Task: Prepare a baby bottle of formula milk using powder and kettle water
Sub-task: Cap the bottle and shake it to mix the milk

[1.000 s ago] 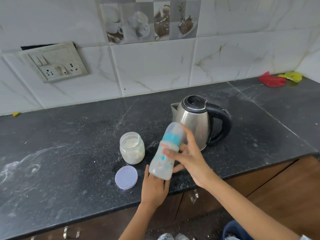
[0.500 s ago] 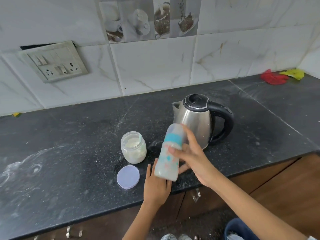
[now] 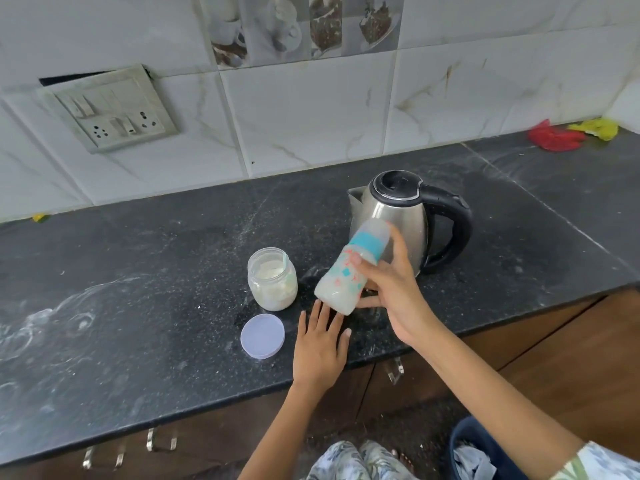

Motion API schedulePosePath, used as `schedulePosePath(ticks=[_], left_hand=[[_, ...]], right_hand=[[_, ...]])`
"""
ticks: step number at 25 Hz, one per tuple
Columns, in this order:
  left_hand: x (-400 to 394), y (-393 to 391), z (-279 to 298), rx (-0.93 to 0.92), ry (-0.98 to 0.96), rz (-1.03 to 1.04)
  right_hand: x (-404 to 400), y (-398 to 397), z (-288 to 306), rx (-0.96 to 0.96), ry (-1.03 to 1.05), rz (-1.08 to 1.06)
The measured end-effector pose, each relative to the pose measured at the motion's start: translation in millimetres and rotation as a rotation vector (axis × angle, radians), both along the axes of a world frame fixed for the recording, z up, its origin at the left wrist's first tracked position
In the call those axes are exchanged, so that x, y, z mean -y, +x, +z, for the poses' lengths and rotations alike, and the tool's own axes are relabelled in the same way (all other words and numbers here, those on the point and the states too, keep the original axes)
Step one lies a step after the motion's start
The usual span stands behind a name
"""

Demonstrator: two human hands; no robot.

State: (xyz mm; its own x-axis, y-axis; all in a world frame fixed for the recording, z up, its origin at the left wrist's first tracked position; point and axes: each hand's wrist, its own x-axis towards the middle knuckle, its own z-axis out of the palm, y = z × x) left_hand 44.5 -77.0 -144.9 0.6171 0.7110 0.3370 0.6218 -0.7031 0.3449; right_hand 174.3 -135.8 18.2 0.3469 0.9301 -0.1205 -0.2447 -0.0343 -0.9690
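My right hand grips a capped baby bottle with a teal collar, tilted over the counter with whitish milk inside. My left hand lies flat and open on the black counter, fingertips just under the bottle's base. An open jar of formula powder stands to the left of the bottle, a scoop handle poking out. Its lilac lid lies flat in front of it. The steel kettle with a black handle stands right behind the bottle.
A switch and socket panel is on the tiled wall at the left. Red and yellow scraps lie in the far right corner. The counter's front edge runs above brown cabinet doors. A dark bin stands on the floor.
The left hand has let go of the bottle's base and lies flat on the counter. The right hand has kept the tilted bottle, lifting it slightly away.
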Motion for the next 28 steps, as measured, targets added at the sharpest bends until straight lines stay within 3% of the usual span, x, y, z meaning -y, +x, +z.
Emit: schedulePosePath(ticks=[3,7,10,14,18,21,23,26,28], left_hand=[[3.8,0.1,-1.1,0.050,0.031,-0.040],[0.2,0.3,1.3,-0.027,0.014,0.012],[2.4,0.4,-1.6,-0.025,0.000,-0.026],[0.9,1.0,0.4,-0.059,0.022,-0.008],[5.6,-1.5,-0.8,0.125,-0.136,0.084],[3.4,0.5,1.2,-0.018,0.025,0.007],[3.4,1.1,-1.9,-0.064,0.011,0.013],[7.5,-0.8,-8.7,0.125,-0.198,0.153],[7.2,0.1,-2.5,0.090,-0.093,0.103]], right_hand=[[3.7,-4.4,-2.7,0.094,-0.034,0.140],[2.6,-1.4,-4.9,-0.055,-0.028,-0.088],[9.1,-6.6,-5.9,0.024,-0.071,0.061],[0.8,3.7,-1.2,-0.097,-0.026,-0.141],[10.3,-12.0,-1.7,0.065,-0.100,0.117],[-0.9,-1.5,1.1,-0.062,-0.047,-0.089],[-2.4,-0.2,4.5,-0.082,-0.049,-0.101],[10.7,-15.1,-1.0,0.084,-0.097,0.149],[3.3,-10.3,-3.0,0.020,-0.072,0.016]])
